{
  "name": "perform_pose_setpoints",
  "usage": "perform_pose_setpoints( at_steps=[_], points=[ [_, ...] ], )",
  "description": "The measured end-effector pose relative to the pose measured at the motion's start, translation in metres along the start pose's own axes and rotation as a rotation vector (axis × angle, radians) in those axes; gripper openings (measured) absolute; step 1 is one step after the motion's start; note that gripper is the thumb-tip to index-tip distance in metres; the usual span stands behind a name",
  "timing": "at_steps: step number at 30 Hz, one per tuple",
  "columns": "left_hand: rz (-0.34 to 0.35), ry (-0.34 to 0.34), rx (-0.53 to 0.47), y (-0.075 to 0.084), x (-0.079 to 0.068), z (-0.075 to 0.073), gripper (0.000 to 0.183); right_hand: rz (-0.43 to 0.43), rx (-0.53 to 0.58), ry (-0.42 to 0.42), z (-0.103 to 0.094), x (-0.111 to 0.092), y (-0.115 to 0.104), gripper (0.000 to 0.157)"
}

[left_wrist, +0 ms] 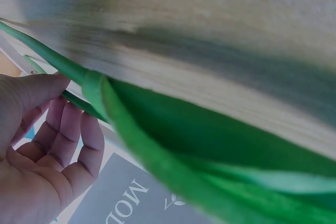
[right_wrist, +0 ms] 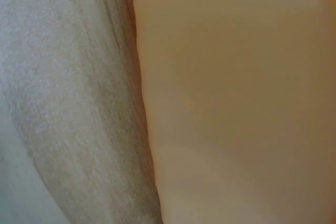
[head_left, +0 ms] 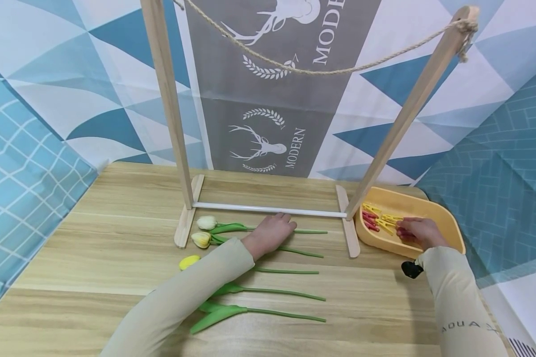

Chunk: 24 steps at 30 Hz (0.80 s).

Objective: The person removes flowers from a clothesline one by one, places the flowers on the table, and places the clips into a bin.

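Observation:
My left hand (head_left: 271, 233) is over the stem of the farthest artificial tulip, a white one (head_left: 206, 222). In the left wrist view its thumb and fingers pinch that green stem (left_wrist: 84, 106), behind a nearer leaf (left_wrist: 157, 150). A cream-yellow tulip (head_left: 201, 240) and a yellow tulip (head_left: 189, 262) lie nearer; my sleeve hides the heads of two more. My right hand (head_left: 422, 232) reaches into an orange basket (head_left: 437, 213) beside yellow clothespins (head_left: 386, 224) and red clothespins (head_left: 369, 219). Whether it grips one is hidden; the right wrist view shows only basket wall and table.
Behind the tulips stands a wooden frame with a left post (head_left: 171, 104), a right post (head_left: 406, 114) and a white bottom rod (head_left: 268, 209). A slack rope (head_left: 312, 72) hangs between the posts. The basket stands against the frame's right foot (head_left: 349, 228), on the wooden table (head_left: 94, 238).

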<state>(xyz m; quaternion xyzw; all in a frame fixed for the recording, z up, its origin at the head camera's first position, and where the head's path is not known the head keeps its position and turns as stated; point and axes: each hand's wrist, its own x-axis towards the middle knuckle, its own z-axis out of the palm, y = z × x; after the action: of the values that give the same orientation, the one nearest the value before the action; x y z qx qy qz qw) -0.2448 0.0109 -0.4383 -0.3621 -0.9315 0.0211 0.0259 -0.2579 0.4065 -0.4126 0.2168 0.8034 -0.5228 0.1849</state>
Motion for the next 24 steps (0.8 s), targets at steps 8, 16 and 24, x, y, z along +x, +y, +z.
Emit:
perform_pose_setpoints(
  at_steps=[8, 16, 24],
  points=[
    [-0.026, -0.015, -0.023, -0.0001, -0.0019, 0.0011, 0.025, 0.029, 0.01, 0.01, -0.0004, 0.0011, -0.001, 0.062],
    [-0.035, -0.026, -0.029, 0.0002, -0.0051, -0.0043, 0.025, 0.026, 0.003, 0.02, -0.0001, 0.0003, -0.0003, 0.06],
    [-0.024, -0.021, -0.024, -0.0013, -0.0064, -0.0082, 0.023, -0.008, -0.093, 0.006, -0.0068, -0.0052, -0.0007, 0.061]
  ],
)
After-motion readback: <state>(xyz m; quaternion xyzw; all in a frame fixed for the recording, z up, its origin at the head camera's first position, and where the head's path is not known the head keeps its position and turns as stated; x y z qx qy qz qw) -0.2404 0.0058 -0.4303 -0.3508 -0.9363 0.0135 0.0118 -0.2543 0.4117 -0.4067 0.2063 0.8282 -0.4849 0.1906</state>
